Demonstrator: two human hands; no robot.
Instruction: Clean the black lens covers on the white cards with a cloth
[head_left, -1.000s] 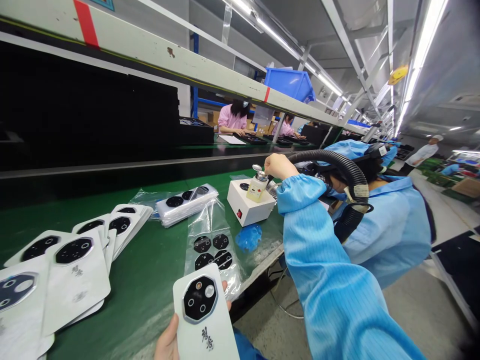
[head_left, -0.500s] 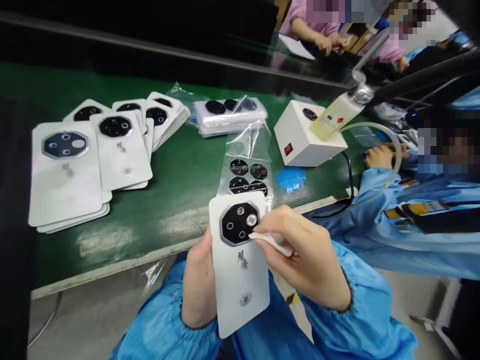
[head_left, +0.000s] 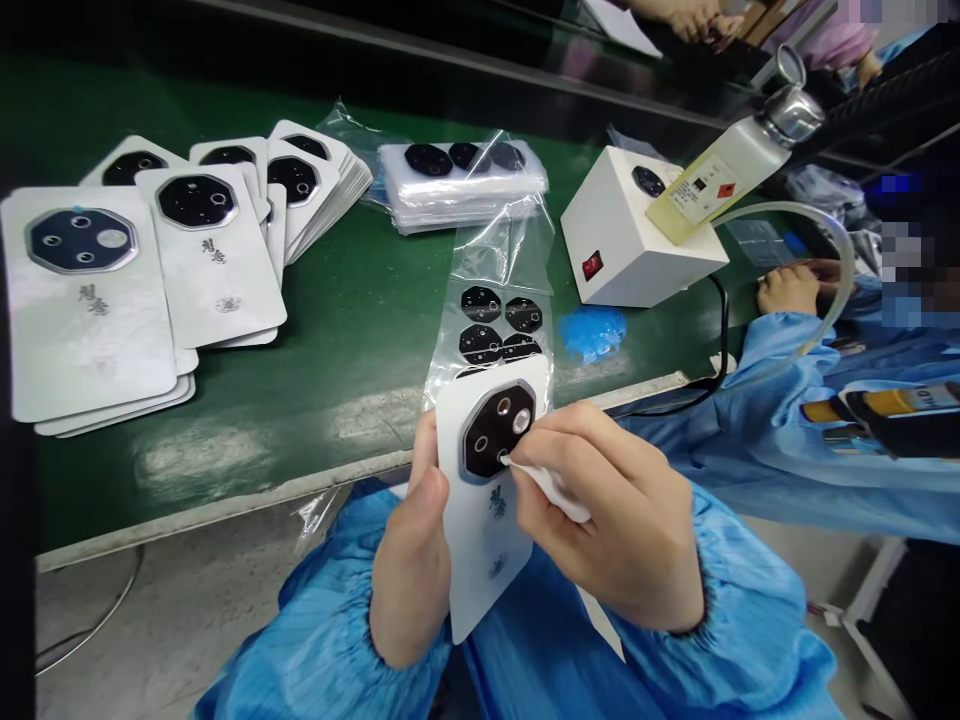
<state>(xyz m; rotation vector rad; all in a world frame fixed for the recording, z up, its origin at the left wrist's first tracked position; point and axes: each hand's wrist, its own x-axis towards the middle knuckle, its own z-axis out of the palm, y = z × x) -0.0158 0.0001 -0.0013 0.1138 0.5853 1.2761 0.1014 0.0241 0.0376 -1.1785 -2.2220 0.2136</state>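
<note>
Electronics factory assembly line: a long green-matted worktop [head_left: 315, 330] carrying stacks of white phone back covers [head_left: 150, 270], with a neighbouring worker's blue cleanroom sleeve [head_left: 772, 400].

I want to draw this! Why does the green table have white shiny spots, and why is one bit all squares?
Head view: light glares off the table near its front edge and off the bag; the squares are blur put over a co-worker; the cover in the left hand and wipe in the right hand look sharp.
</note>
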